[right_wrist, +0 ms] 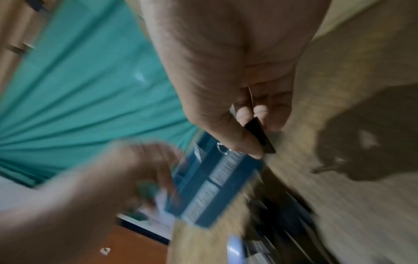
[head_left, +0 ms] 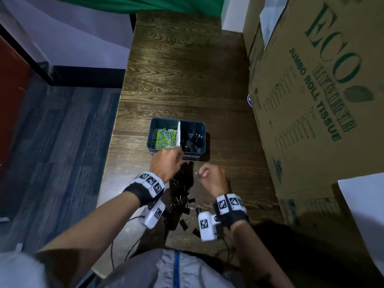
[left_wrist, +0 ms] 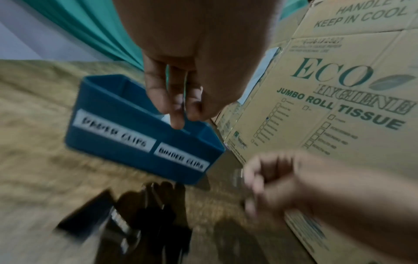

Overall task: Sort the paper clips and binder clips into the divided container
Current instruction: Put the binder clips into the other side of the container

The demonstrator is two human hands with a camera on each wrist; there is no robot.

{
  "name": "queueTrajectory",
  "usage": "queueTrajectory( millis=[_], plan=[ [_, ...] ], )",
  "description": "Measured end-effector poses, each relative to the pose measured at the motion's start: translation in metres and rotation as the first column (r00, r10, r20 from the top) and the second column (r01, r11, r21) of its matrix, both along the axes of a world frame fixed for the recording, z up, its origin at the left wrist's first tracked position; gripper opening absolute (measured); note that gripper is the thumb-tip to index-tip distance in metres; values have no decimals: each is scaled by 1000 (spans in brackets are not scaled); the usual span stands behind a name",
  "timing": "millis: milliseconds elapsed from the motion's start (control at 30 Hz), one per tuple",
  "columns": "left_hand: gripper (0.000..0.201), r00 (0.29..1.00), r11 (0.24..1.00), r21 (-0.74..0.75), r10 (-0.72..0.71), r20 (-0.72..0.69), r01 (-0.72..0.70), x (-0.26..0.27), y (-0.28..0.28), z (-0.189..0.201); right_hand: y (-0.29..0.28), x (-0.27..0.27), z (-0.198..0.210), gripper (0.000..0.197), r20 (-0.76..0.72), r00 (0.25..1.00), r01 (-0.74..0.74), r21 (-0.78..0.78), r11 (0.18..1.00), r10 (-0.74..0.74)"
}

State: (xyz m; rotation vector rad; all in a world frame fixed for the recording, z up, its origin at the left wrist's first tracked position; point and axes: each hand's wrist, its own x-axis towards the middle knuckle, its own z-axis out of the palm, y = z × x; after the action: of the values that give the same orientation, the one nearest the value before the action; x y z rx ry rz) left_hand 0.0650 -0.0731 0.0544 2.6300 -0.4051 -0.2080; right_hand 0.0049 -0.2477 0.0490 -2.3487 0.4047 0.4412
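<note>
A blue divided container (head_left: 153, 150) stands on the dark wooden table, with coloured paper clips (head_left: 164, 138) in its left half and black binder clips (head_left: 192, 140) in its right half, a white divider between them. Its front wall (left_wrist: 126, 142) carries two white labels. My left hand (head_left: 178, 156) hovers at the container's near rim by the divider, fingers (left_wrist: 178, 114) pointing down with nothing visible in them. To the right, my right hand (head_left: 204, 173) is curled and pinches a black binder clip (right_wrist: 260, 135). A pile of black binder clips (head_left: 182, 196) lies between my wrists.
Large cardboard boxes (head_left: 311, 100) printed "ECO Jumbo Roll Tissue" wall off the table's right side. The table's left edge (head_left: 116, 125) drops to the floor. A green cloth (head_left: 145, 3) hangs at the far end. Cables trail from the wrist cameras near my lap.
</note>
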Motion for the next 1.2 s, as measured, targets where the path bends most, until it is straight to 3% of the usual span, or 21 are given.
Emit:
queueTrajectory(
  millis=[67, 133, 200, 300, 400, 500, 600, 667, 767, 867, 1000, 1200],
  plan=[
    [11, 993, 994, 111, 27, -113, -14, -19, 10, -15, -1, 24, 13, 24, 133, 991, 7, 45, 999, -13],
    [33, 973, 977, 215, 44, -228, 6, -33, 18, -32, 0, 47, 24, 27, 274, 961, 9, 60, 998, -25],
    [52, 949, 971, 240, 65, -310, 12, -40, 23, -44, 3, 62, 31, 26, 371, 929, -12, 38, 999, -3],
    [63, 943, 974, 224, 41, -329, 35, -42, 20, -58, 5, 63, 27, 26, 414, 909, -38, -21, 999, 43],
    [73, 945, 967, 225, -39, -324, 117, -41, 11, -66, 4, 35, 13, 20, 336, 936, -76, -86, 993, 101],
    [78, 924, 931, 285, -116, -363, 229, -45, 3, -72, -3, -9, -6, 23, 38, 964, -255, -133, 958, 262],
    [72, 916, 909, 297, -177, -359, 293, -56, -1, -76, -13, -49, -27, 44, -252, 883, -428, -92, 899, 395],
    [68, 909, 909, 255, -233, -346, 330, -65, -1, -74, -16, -69, -40, 69, -361, 828, -489, -87, 868, 430],
    [74, 899, 920, 187, -265, -349, 343, -80, 10, -67, -15, -94, -52, 106, -377, 816, -514, -125, 849, 438],
    [106, 890, 911, 227, -238, -388, 343, -95, 32, -62, -11, -105, -60, 133, -330, 822, -530, -149, 835, 464],
    [140, 864, 873, 314, -204, -461, 373, -114, 58, -66, -6, -94, -64, 143, -299, 846, -492, -122, 862, 441],
    [149, 886, 885, 299, -220, -409, 358, -114, 41, -77, 12, -71, -57, 147, -312, 830, -528, -173, 832, 462]
  ],
)
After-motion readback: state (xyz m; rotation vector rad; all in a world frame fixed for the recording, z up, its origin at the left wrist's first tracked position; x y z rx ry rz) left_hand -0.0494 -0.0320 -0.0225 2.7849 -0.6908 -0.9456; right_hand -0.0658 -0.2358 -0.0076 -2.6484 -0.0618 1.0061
